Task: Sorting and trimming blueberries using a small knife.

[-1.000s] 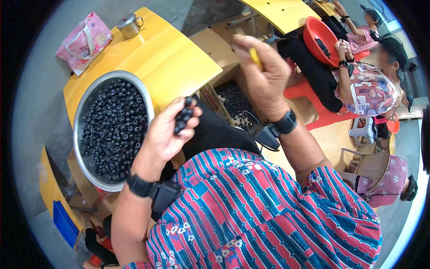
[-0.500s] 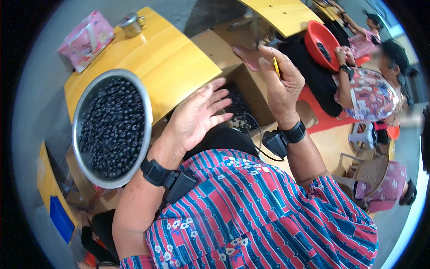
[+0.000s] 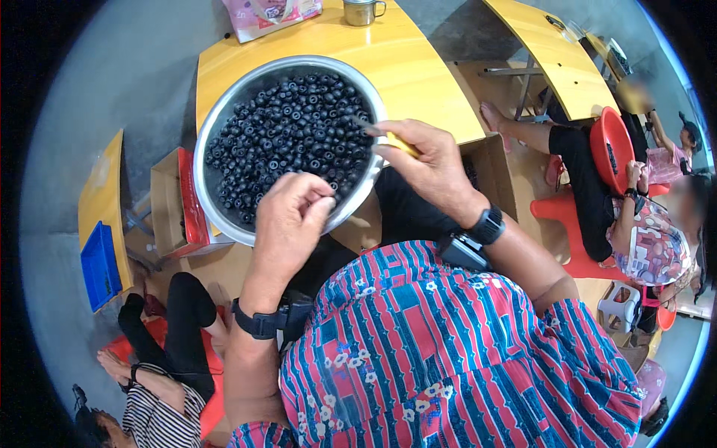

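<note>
Left hand (image 3: 287,216): grip pressed together, fingertips curled down at the near rim of the bowl; whether a berry is pinched inside cannot be told. Right hand (image 3: 429,168): grip pinched on a thin yellow-handled tool (image 3: 388,138), its point laid out over the berries, seemingly so that single fruits can be worked while the other hand feeds them. Metal bowl (image 3: 216,123): wide, shallow, directly ahead of both grips, tilted toward the person, its far side propped on the yellow counter (image 3: 418,67), apparently to keep the contents within reach. Dark berries (image 3: 287,138): heaped in the bowl, touching both grips' working zone. Metal mug (image 3: 362,11) and pink bag (image 3: 261,15): well beyond the grips, at the counter's far edge. Cardboard box (image 3: 497,168): just right of the right grip, below counter level.
</note>
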A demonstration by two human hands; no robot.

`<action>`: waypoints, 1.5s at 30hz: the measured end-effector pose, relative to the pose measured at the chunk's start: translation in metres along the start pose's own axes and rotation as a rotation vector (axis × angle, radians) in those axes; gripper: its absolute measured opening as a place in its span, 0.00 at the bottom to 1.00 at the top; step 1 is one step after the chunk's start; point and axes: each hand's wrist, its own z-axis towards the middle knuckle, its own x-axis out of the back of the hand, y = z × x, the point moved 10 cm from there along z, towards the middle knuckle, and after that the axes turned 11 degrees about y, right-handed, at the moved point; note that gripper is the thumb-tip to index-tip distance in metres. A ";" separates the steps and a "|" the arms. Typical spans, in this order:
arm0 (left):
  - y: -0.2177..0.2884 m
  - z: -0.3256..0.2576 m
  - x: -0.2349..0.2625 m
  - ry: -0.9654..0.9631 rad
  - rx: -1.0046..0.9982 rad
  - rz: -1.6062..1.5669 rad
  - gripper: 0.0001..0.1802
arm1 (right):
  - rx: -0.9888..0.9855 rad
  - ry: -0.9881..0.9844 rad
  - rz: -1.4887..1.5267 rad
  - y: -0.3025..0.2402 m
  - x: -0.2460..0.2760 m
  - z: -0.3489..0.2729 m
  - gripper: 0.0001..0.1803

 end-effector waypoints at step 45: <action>-0.044 0.000 -0.025 -0.002 0.301 -0.673 0.08 | 0.028 -0.135 -0.006 -0.007 -0.049 -0.012 0.11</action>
